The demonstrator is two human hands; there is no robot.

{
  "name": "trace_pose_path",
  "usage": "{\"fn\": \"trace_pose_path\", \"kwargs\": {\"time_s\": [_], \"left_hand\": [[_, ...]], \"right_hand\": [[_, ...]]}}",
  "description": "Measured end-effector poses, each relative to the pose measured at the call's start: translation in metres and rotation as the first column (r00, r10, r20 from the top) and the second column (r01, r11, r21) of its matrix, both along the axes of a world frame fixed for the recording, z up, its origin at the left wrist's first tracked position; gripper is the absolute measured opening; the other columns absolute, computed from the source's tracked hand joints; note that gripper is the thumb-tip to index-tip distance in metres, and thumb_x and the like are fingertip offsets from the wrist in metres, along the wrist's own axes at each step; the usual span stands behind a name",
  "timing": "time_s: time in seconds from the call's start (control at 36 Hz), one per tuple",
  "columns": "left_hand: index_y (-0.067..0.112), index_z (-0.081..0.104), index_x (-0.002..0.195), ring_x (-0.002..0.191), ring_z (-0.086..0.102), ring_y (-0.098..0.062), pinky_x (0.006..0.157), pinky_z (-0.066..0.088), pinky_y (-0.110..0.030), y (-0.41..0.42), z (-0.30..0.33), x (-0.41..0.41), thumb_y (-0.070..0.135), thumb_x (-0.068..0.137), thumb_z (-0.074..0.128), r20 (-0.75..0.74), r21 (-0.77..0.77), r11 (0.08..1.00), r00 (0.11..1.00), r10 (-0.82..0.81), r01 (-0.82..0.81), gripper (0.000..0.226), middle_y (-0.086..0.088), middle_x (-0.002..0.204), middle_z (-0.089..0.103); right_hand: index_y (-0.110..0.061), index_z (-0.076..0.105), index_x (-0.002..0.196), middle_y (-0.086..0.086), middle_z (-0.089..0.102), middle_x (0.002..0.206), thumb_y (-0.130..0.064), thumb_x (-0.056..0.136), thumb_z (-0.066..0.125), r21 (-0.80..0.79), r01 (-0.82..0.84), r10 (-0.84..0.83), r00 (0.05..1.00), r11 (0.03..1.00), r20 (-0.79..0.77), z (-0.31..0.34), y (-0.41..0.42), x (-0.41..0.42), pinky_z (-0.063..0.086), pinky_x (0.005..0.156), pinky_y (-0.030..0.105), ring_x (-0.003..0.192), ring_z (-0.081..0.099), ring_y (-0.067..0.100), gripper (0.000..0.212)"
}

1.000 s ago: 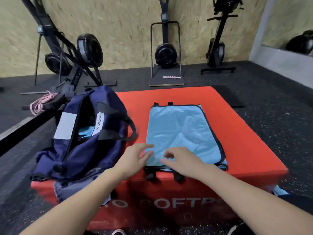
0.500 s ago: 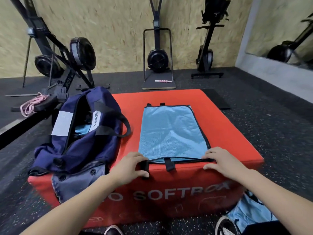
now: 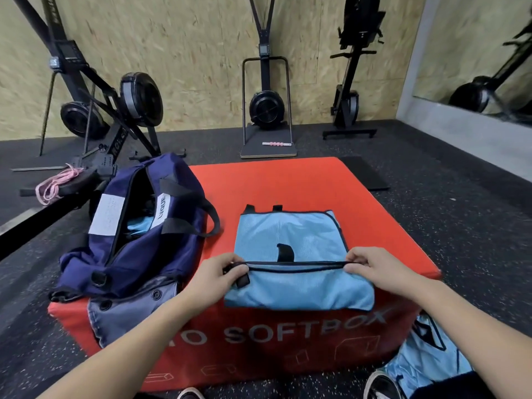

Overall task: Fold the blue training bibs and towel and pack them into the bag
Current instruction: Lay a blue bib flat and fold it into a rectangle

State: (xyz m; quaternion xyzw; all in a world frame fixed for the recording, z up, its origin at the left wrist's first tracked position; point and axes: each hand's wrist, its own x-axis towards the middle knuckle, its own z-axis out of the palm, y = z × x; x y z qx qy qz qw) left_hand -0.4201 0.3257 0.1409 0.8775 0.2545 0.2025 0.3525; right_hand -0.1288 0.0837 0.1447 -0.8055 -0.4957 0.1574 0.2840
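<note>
Red soft box (image 3: 288,185) carries everything, its front face printed "SOFTBOX". Navy bag (image 3: 138,234) sits along the box's left edge, zip open, light blue fabric visible inside; grey-blue garment (image 3: 126,315) with buttons lies under the bag's near end and hangs over the near left corner. Blue training bib (image 3: 290,254) lies near the middle of the near edge, black-trimmed, its near part lifted up and doubled toward the far side; the fold's lower drape overhangs the box's front face. Two black tabs show at the bib's far edge, one black strap on its top surface. My left hand (image 3: 216,276) pinches the bib's left corner of the raised trimmed edge, fingers (image 3: 233,269) curled around it. My right hand (image 3: 374,269) pinches the right corner of the same edge, likewise clenched on fabric. More light blue cloth (image 3: 431,358) lies on the floor below the box's near right corner, beside my shoe (image 3: 380,384).
</note>
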Motion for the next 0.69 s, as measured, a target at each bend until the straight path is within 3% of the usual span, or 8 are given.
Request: {"fn": "trace_pose_path", "kwargs": {"time_s": [0.14, 0.31, 0.39, 0.53, 0.61, 0.69], "left_hand": [[0.026, 0.069, 0.087, 0.069, 0.064, -0.003, 0.070, 0.048, -0.017, 0.010, 0.004, 0.017, 0.019, 0.093, 0.066, 0.089, 0.006, 0.999, 0.995, 0.044, -0.044, 0.010, 0.013, 0.072, 0.071], [0.022, 0.071, 0.100, 0.073, 0.060, 0.010, 0.070, 0.040, -0.005, 0.038, 0.004, 0.052, 0.014, 0.093, 0.066, 0.126, 0.021, 0.991, 0.983, 0.130, -0.134, 0.012, 0.016, 0.080, 0.070], [0.024, 0.072, 0.100, 0.077, 0.059, 0.011, 0.073, 0.041, -0.008, 0.057, 0.004, 0.068, 0.019, 0.090, 0.069, 0.117, 0.009, 0.983, 0.977, 0.180, -0.182, 0.011, 0.016, 0.087, 0.071], [0.025, 0.073, 0.098, 0.086, 0.064, 0.000, 0.070, 0.041, -0.005, 0.086, 0.001, 0.094, 0.022, 0.089, 0.072, 0.100, -0.004, 0.976, 0.971, 0.218, -0.219, 0.010, 0.015, 0.090, 0.071], [0.026, 0.073, 0.098, 0.083, 0.064, -0.005, 0.069, 0.043, -0.008, 0.100, -0.003, 0.111, 0.024, 0.088, 0.072, 0.096, -0.004, 0.971, 0.967, 0.237, -0.238, 0.010, 0.014, 0.090, 0.071], [0.026, 0.073, 0.097, 0.076, 0.062, -0.005, 0.072, 0.051, -0.023, 0.113, -0.009, 0.126, 0.025, 0.088, 0.072, 0.068, 0.008, 0.966, 0.964, 0.256, -0.257, 0.009, 0.013, 0.088, 0.071]], "right_hand": [[-0.025, 0.072, 0.086, -0.012, 0.073, 0.084, -0.024, 0.090, 0.072, 0.079, 0.065, -0.062, 0.997, 0.995, -0.043, -0.001, 0.017, 0.012, 0.047, 0.077, 0.023, 0.082, 0.065, -0.002, 0.004], [-0.029, 0.074, 0.085, -0.013, 0.073, 0.083, -0.026, 0.091, 0.070, 0.155, 0.128, -0.124, 0.992, 0.980, -0.035, 0.003, 0.051, 0.034, 0.046, 0.082, 0.028, 0.084, 0.065, 0.004, 0.007], [-0.030, 0.075, 0.085, -0.013, 0.073, 0.084, -0.027, 0.092, 0.070, 0.180, 0.159, -0.156, 0.987, 0.971, -0.029, 0.005, 0.069, 0.047, 0.047, 0.083, 0.030, 0.086, 0.065, 0.007, 0.008], [-0.031, 0.074, 0.091, -0.022, 0.069, 0.092, -0.028, 0.093, 0.068, 0.165, 0.170, -0.167, 0.985, 0.971, -0.033, 0.008, 0.096, 0.067, 0.036, 0.074, 0.004, 0.089, 0.057, -0.012, 0.007], [-0.029, 0.075, 0.091, -0.020, 0.069, 0.091, -0.028, 0.094, 0.067, 0.143, 0.192, -0.188, 0.981, 0.971, -0.043, 0.005, 0.112, 0.079, 0.036, 0.072, 0.005, 0.087, 0.056, -0.010, 0.008], [-0.027, 0.076, 0.091, -0.018, 0.071, 0.091, -0.029, 0.094, 0.067, 0.119, 0.207, -0.204, 0.978, 0.971, -0.043, -0.002, 0.125, 0.090, 0.037, 0.072, 0.007, 0.089, 0.059, -0.005, 0.009]]}}
